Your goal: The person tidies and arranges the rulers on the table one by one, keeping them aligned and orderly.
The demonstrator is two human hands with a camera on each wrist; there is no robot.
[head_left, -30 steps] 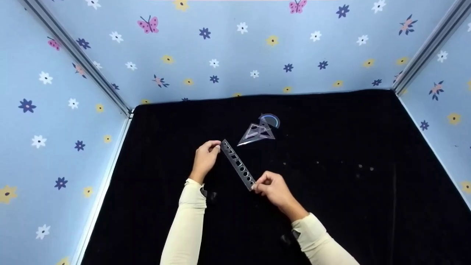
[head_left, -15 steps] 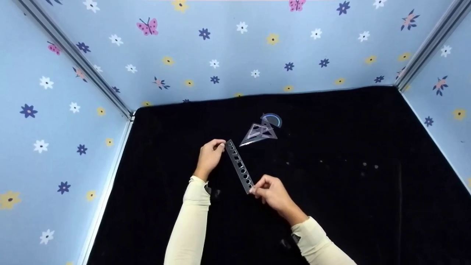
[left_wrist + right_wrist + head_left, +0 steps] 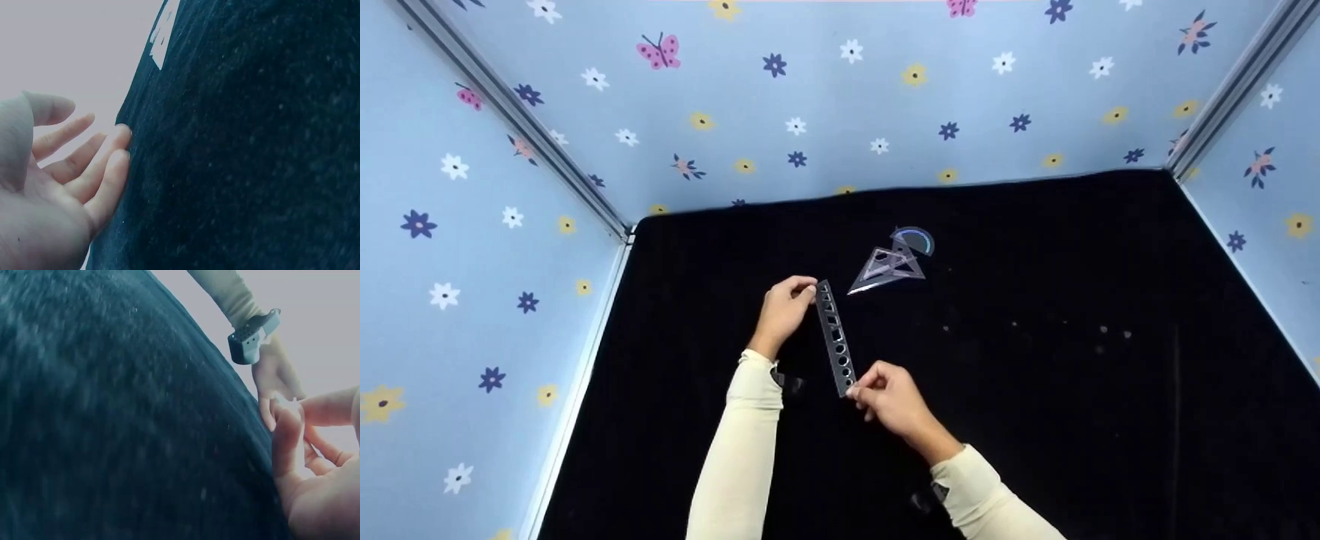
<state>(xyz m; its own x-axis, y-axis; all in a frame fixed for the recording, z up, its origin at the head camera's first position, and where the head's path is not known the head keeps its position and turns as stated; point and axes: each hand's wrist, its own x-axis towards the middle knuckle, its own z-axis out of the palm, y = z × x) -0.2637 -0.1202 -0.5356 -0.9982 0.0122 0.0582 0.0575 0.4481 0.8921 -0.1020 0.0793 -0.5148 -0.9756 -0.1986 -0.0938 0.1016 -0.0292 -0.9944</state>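
Note:
In the head view, a clear ruler with a row of cut-out shapes [image 3: 834,346] slants above the black cloth. My left hand [image 3: 781,313] pinches its far end between thumb and fingertips. The near end is pinched by my right hand [image 3: 894,397]. Beyond the ruler lie overlapping transparent set squares [image 3: 877,279] and a protractor with a blue arc [image 3: 916,241]. The left wrist view shows my left hand [image 3: 67,185] with its thumb above the fingers; the ruler cannot be made out there. In the right wrist view, my right hand's [image 3: 315,478] thumb and index finger meet at a bright glint.
Black cloth [image 3: 1035,420] covers the surface. Blue flowered panels [image 3: 840,97] stand at the back and sides, with metal posts [image 3: 510,112] at the corners. Small pale specks [image 3: 1104,329] dot the cloth at the right.
My right hand has moved left and slightly nearer, turning the ruler to a steeper, more upright slant in the head view. The left hand has shifted slightly. The set squares and protractor stay put.

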